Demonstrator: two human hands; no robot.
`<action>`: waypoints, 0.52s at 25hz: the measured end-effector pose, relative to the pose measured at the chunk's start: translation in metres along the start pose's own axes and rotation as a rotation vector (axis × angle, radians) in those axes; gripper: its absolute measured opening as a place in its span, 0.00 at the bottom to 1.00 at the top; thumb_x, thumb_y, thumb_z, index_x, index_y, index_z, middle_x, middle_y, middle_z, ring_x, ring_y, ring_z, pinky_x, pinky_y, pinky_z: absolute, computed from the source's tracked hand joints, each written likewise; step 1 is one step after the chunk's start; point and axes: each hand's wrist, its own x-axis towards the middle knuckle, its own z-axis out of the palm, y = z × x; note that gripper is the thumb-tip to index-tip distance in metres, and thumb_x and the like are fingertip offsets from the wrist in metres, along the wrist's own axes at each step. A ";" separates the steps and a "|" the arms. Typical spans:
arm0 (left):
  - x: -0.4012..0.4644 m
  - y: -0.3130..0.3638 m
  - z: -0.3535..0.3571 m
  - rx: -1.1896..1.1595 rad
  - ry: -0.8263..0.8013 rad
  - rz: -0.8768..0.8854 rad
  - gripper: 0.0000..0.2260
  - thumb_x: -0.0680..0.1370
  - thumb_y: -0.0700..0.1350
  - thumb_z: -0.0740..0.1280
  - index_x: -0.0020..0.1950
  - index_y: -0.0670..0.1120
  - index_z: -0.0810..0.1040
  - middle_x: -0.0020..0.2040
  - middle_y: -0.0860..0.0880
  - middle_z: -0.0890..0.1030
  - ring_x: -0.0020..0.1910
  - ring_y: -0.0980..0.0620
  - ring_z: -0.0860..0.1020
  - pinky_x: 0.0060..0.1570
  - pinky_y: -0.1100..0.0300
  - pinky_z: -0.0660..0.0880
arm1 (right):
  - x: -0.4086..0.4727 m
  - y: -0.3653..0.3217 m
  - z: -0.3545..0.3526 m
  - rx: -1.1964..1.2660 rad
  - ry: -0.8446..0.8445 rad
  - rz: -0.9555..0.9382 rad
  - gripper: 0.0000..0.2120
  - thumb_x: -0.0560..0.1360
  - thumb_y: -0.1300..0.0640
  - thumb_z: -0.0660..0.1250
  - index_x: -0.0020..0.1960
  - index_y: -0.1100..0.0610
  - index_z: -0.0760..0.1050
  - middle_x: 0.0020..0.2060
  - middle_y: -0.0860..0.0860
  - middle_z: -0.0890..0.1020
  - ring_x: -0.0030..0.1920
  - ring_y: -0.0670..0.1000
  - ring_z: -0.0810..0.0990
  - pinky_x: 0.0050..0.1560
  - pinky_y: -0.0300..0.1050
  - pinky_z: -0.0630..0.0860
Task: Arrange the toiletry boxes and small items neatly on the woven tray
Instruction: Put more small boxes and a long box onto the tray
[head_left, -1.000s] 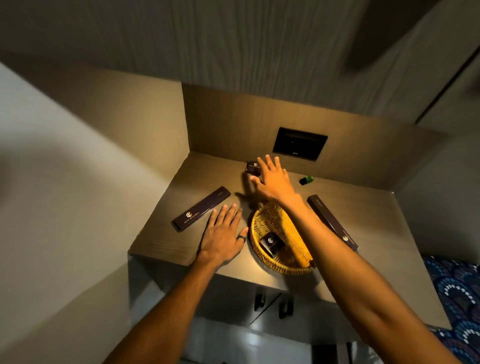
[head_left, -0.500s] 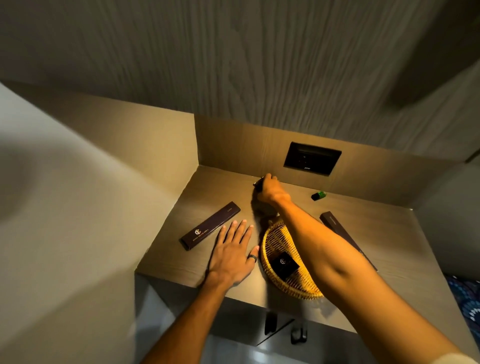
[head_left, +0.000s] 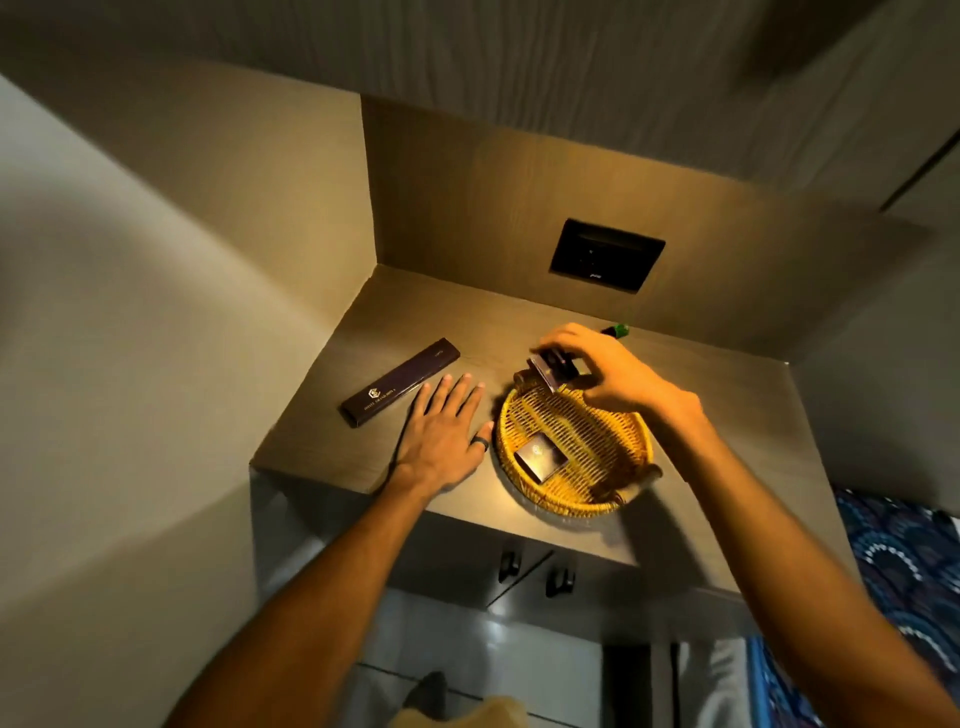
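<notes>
A round yellow woven tray (head_left: 618, 434) sits on the wooden counter, with one small dark box (head_left: 540, 458) lying inside near its left rim. My right hand (head_left: 608, 371) hovers over the tray's far edge, holding a second small dark box (head_left: 545, 371) tilted in its fingertips. Left of the tray, my left hand (head_left: 441, 434) rests flat on the counter, fingers spread, touching nothing else. A long dark box (head_left: 400, 382) with a gold logo lies further left. A small green item (head_left: 618, 330) peeks out behind my right hand.
The counter (head_left: 332, 441) sits in a corner with walls at the left and back. A black switch panel (head_left: 605, 254) is set in the back wall. Cabinet doors with dark handles (head_left: 558, 579) hang below the front edge. Blue patterned fabric (head_left: 898, 561) lies at the right.
My right hand closed on the small box near the back wall, lifted it and brought it back over the tray's far rim. My left hand stayed flat.
</notes>
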 end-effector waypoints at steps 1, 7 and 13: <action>0.005 -0.006 -0.004 0.001 0.003 -0.011 0.31 0.84 0.63 0.42 0.85 0.51 0.44 0.85 0.48 0.46 0.84 0.47 0.43 0.82 0.43 0.42 | -0.009 0.004 0.007 -0.028 -0.071 0.027 0.33 0.67 0.67 0.73 0.71 0.51 0.74 0.67 0.50 0.75 0.68 0.49 0.74 0.69 0.46 0.73; -0.007 -0.007 0.008 -0.068 -0.043 -0.077 0.30 0.85 0.63 0.41 0.85 0.52 0.43 0.85 0.48 0.45 0.84 0.46 0.42 0.82 0.43 0.40 | -0.027 0.014 0.047 -0.158 -0.298 0.113 0.33 0.70 0.68 0.75 0.73 0.53 0.73 0.72 0.51 0.73 0.74 0.53 0.71 0.75 0.52 0.71; -0.046 0.024 0.036 -0.132 -0.089 -0.081 0.30 0.85 0.63 0.42 0.85 0.52 0.43 0.85 0.49 0.45 0.84 0.47 0.42 0.81 0.45 0.38 | -0.073 0.016 0.071 -0.165 -0.367 0.125 0.33 0.71 0.68 0.74 0.74 0.53 0.72 0.72 0.52 0.73 0.74 0.54 0.71 0.75 0.54 0.72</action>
